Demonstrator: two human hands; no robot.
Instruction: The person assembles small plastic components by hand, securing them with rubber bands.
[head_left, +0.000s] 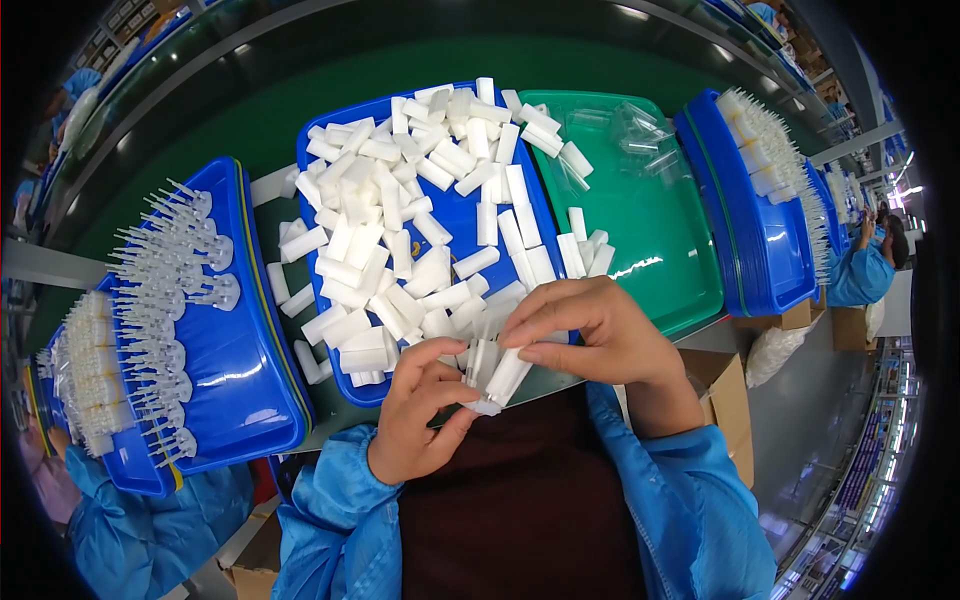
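In front of my chest, my left hand (425, 408) pinches a clear plastic shell (482, 362) between thumb and fingers. My right hand (605, 325) grips a white oblong block (508, 376) by its upper end, and the block's lower end meets the shell. Whether the block sits inside the shell or beside it, I cannot tell. Just beyond my hands, a heap of similar white blocks (365, 215) fills much of a blue tray (540, 215). To its right, a green tray (630, 215) bears clear plastic shells (640, 135) at its far end and several white blocks.
Stacked blue trays (235, 385) on the left carry rows of white spiky parts (165, 290). More stacked blue trays (745, 260) stand at the right with similar parts. Cardboard boxes (725, 395) are below the table edge. Co-workers in blue sleeves (170, 525) sit at left and far right (862, 275).
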